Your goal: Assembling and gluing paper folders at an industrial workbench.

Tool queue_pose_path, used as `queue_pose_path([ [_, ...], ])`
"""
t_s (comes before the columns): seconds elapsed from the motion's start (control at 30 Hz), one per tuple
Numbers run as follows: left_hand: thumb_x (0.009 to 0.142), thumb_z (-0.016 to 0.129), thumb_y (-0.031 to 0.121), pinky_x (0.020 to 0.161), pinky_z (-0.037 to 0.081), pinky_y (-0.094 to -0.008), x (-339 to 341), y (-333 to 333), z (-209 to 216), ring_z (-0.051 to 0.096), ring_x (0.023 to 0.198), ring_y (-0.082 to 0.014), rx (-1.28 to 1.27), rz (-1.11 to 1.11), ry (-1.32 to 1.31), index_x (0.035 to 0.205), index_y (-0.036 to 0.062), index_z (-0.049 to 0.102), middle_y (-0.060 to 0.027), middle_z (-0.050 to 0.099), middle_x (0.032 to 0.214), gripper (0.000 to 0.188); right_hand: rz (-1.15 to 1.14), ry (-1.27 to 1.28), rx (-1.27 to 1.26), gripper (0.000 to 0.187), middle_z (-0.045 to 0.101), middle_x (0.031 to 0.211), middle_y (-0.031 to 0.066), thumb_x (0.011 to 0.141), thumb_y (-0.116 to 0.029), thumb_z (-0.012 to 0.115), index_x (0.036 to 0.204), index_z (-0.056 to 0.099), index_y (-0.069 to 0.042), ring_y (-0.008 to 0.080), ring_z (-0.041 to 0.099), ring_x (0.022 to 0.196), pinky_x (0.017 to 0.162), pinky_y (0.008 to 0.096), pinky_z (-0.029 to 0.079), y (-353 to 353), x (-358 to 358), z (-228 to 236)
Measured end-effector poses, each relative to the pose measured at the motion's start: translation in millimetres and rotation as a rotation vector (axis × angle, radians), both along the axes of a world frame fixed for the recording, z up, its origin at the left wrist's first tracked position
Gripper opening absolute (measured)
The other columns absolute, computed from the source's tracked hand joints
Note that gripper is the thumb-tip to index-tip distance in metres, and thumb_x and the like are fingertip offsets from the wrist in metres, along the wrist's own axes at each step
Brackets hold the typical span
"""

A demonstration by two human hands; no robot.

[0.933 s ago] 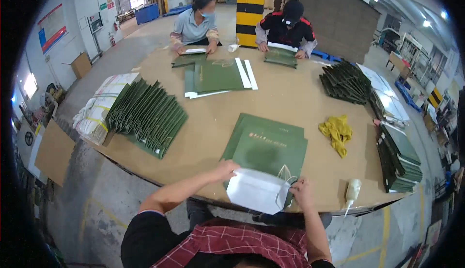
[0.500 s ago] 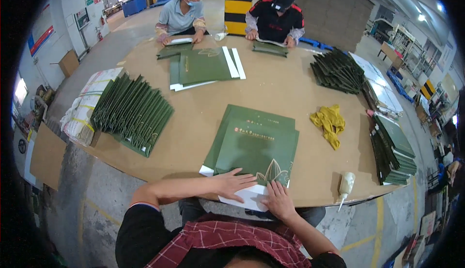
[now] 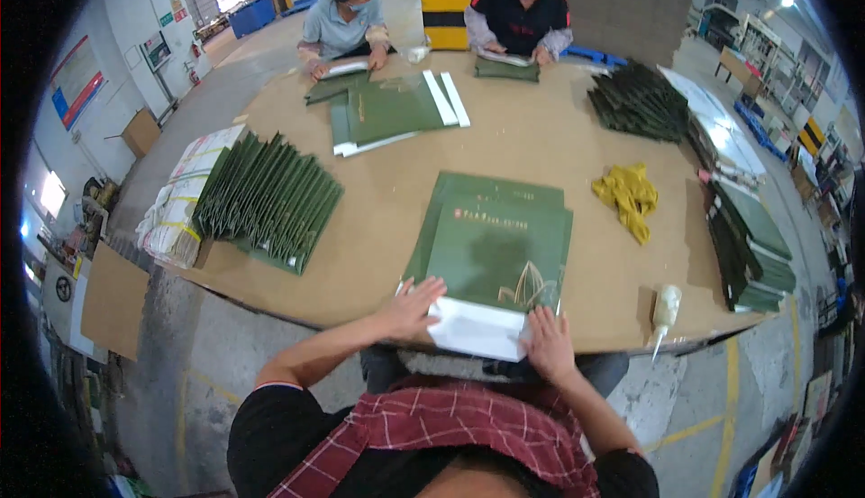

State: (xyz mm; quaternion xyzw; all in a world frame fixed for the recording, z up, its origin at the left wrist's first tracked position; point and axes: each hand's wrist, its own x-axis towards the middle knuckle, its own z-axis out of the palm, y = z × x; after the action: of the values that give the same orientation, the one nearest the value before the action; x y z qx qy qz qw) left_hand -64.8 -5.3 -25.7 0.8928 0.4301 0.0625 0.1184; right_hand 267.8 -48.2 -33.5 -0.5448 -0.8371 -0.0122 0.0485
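Apart, fingers extended, the left hand (image 3: 410, 307) and right hand (image 3: 548, 340) are resting at opposite ends of the white flap (image 3: 478, 329) on a green paper bag (image 3: 496, 246) near the bench (image 3: 378, 219) edge, seemingly flattening it; the next move is likely calling for even creasing.

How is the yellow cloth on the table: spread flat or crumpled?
Crumpled. The yellow cloth lies bunched in uneven folds on the brown tabletop, right of the green pieces.
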Motion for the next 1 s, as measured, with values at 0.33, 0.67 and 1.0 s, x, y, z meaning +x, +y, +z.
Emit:
queue_pose_path([
  [0.33,0.079,0.056,0.016,0.087,0.038,-0.0393,-14.0,19.2,-10.8,0.047,0.103,-0.0330,0.252,0.070,-0.299,0.114,0.0028,0.048,-0.0169,0.052,0.106,0.038,-0.802,0.136,0.472,0.058,0.052,0.109,0.0211,0.072,-0.042,0.062,0.117,0.048,-0.007,0.0287,0.044,0.111,0.090,0.0441,0.035,79.4,143.2,70.9],
  [0.67,0.078,0.058,0.011,0.061,0.044,-0.0272,18.9,33.5,-18.3,0.052,0.061,-0.0141,0.098,0.422,-0.789,0.100,0.0067,0.056,-0.0071,0.054,0.065,0.023,-1.121,0.856,-0.326,0.081,0.051,0.116,0.0125,0.065,-0.042,0.071,0.129,0.035,-0.008,0.0202,0.059,0.086,0.062,0.0361,0.049,85.5,256.8,51.5],
  [1.0,0.070,0.056,-0.004,0.076,0.039,-0.0233,-1.7,16.0,-0.9,0.044,0.083,-0.0099,-0.441,0.296,-0.728,0.122,0.0086,0.047,-0.0017,0.053,0.108,0.054,0.182,2.159,-0.672,0.053,0.047,0.120,0.0113,0.077,-0.018,0.064,0.122,0.040,-0.007,0.0273,0.048,0.110,0.088,0.0426,0.046,89.5,22.0,77.1],
])
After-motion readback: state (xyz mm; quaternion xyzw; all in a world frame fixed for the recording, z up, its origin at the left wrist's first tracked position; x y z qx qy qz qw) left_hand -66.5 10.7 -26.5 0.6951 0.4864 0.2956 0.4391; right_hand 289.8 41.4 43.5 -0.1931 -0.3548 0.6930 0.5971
